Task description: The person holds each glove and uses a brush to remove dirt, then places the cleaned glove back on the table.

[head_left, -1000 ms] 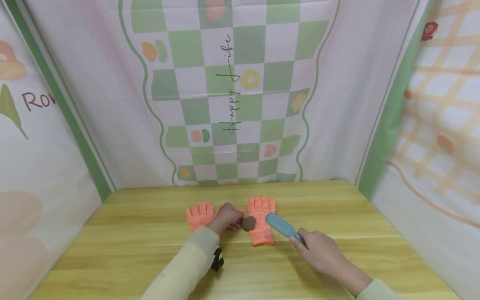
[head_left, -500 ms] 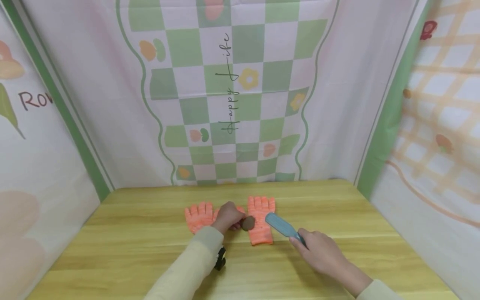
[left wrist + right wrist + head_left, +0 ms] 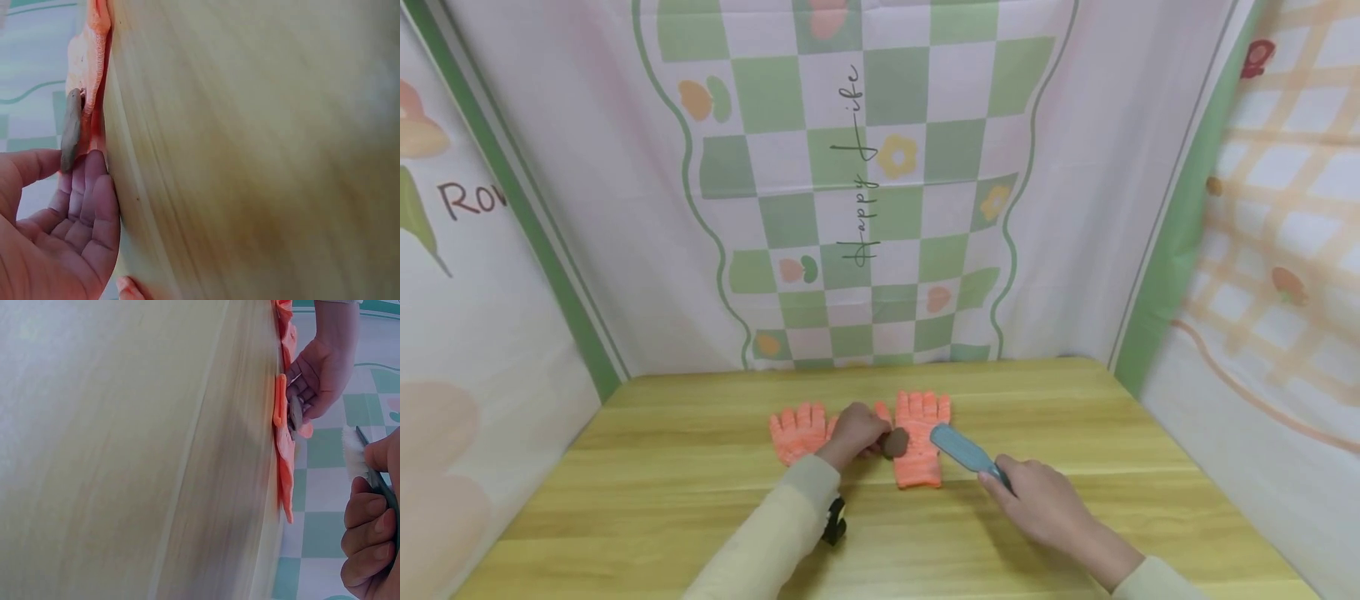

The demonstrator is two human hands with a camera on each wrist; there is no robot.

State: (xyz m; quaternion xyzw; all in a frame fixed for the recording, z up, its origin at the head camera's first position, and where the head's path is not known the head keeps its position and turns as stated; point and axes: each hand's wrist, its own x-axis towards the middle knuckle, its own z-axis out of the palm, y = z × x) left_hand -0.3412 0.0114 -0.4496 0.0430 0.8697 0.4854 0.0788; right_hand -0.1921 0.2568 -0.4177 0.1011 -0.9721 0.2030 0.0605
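My left hand [image 3: 858, 431] pinches a flat, rounded grey-brown piece, like a stone or lump of clay [image 3: 71, 128], between thumb and fingertips. In the head view this brown piece [image 3: 896, 443] overlaps the left edge of an orange knit glove [image 3: 922, 462], which lies flat with its fingers pointing away. My right hand [image 3: 1043, 504] grips the handle of a brush [image 3: 962, 450] with a blue-grey back. White bristles [image 3: 355, 453] show in the right wrist view. The brush head is held over the glove's right edge; contact cannot be made out.
Another orange glove [image 3: 799, 433] lies to the left, with more orange fabric partly hidden behind my left hand. A black wrist device [image 3: 834, 521] sits under the left sleeve. The wooden table [image 3: 662, 483] ends at a checked curtain [image 3: 898, 300].
The brown piece has tilted slightly in my left hand, and the glove's cuff beneath it has shifted a little left. My right hand and the brush stay nearly still.
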